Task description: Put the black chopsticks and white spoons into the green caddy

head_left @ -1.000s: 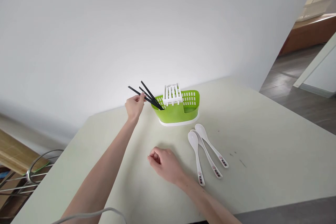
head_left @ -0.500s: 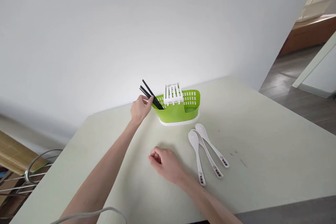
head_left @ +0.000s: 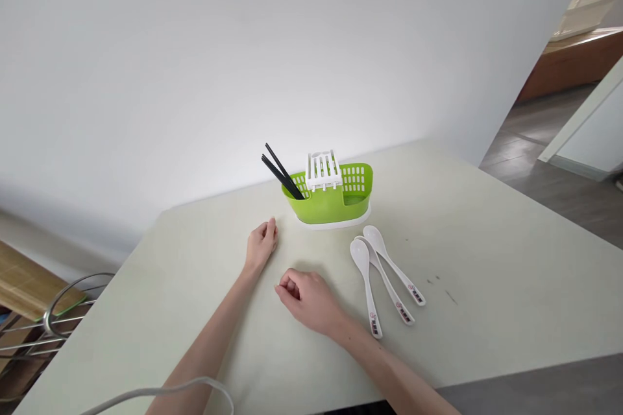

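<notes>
Several black chopsticks lean in the left compartment of a green cutlery holder, their ends sticking out up and to the left. A white slatted rack sits across the holder's middle, and its right compartment shows no cutlery. My left hand rests on the table in front of the holder, fingers curled closed around nothing. Closer to me, my right hand lies on its side in a loose fist, also without anything in it. To its right, three white spoons lie fanned out with printed handle ends.
The pale table meets a white wall behind the holder. A grey cable crosses over my left forearm. At the far left stands a metal wire rack with a wooden board.
My left hand has let go of the chopsticks and come down toward me onto the table. The chopsticks stay in the holder, bunched slightly closer. My right hand keeps its place.
</notes>
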A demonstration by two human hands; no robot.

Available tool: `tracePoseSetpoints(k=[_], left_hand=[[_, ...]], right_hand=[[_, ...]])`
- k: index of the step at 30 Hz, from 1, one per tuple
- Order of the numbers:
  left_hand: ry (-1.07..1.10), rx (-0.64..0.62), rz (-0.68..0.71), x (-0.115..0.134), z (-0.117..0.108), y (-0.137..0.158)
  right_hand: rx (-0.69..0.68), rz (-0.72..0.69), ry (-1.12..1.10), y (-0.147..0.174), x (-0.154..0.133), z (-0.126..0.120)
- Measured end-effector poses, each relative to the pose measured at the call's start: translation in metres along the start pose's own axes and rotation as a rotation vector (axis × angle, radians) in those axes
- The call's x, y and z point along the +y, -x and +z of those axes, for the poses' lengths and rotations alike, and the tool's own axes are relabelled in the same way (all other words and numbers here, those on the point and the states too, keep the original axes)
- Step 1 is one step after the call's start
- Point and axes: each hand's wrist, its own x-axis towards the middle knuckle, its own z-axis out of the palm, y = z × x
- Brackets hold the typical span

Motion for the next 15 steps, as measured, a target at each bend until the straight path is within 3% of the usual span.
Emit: tracePoseSetpoints(k=[3,9,15], left_hand=[[0.113,0.007,-0.003,-0.013,-0.003,0.014],[0.081,-0.006,0.017,-0.015,-0.006,0.023],[0.045,-0.007,0.037,-0.014,-0.006,0.023]], right_hand=[[-0.004,0.001,0.010,-0.002,0.001,0.000],[-0.021,0.006,0.017,0.003,-0.006,-0.005],[0.035,-0.020,0.017,0.035,-0.037,-0.044]])
